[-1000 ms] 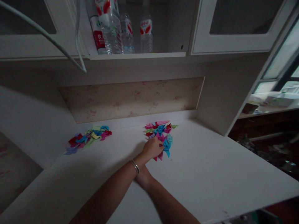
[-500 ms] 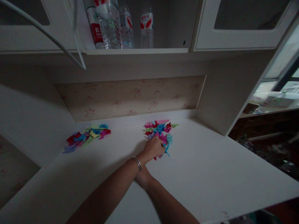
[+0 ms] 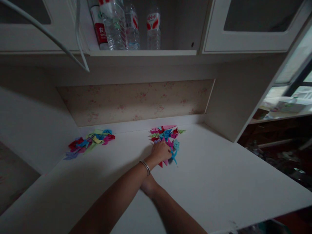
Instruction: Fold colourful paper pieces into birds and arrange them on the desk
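Note:
My left hand (image 3: 161, 151), with a silver bangle at its wrist, lies over the near part of a pile of folded paper cranes (image 3: 166, 134) in pink, blue, red and green. Its fingers are curled down, closed among the papers; what they grip is hidden. A bright blue paper crane (image 3: 174, 156) is right beside the fingertips. My right hand (image 3: 147, 184) crosses beneath the left wrist. Only its back edge by the wrist shows, and its fingers are out of sight. A second pile of colourful folded papers (image 3: 90, 143) rests at the left on the white tabletop (image 3: 219, 182).
Overhead is an open cabinet shelf (image 3: 143, 53) with several plastic bottles (image 3: 153, 31). A white cable (image 3: 65, 50) hangs down at the upper left. Side panels (image 3: 234, 94) bound the tabletop, and flowered wallpaper (image 3: 136, 102) covers the back.
The left hand has shifted very slightly among the paper cranes, with its wrist a little higher. Both paper piles look much the same.

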Tool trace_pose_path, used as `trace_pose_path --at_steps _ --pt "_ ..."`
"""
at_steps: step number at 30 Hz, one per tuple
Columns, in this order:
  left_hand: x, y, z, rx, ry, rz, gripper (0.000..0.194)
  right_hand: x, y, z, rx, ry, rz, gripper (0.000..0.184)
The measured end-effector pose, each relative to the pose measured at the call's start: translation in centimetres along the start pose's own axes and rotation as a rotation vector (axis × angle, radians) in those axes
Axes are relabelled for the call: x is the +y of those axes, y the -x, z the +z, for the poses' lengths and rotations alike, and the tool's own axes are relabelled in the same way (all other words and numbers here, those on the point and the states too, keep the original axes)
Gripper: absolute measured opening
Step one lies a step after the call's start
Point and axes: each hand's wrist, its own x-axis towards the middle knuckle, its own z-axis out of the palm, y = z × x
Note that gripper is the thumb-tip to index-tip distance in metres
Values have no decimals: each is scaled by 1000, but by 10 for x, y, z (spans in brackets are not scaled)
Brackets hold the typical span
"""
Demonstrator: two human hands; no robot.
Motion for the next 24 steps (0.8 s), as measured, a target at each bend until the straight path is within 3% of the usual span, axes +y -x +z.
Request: trace_pose_path --at_steps 24 --pt "1 -1 -1 24 -18 -9 22 9 -4 -4 -38 -6 -12 28"
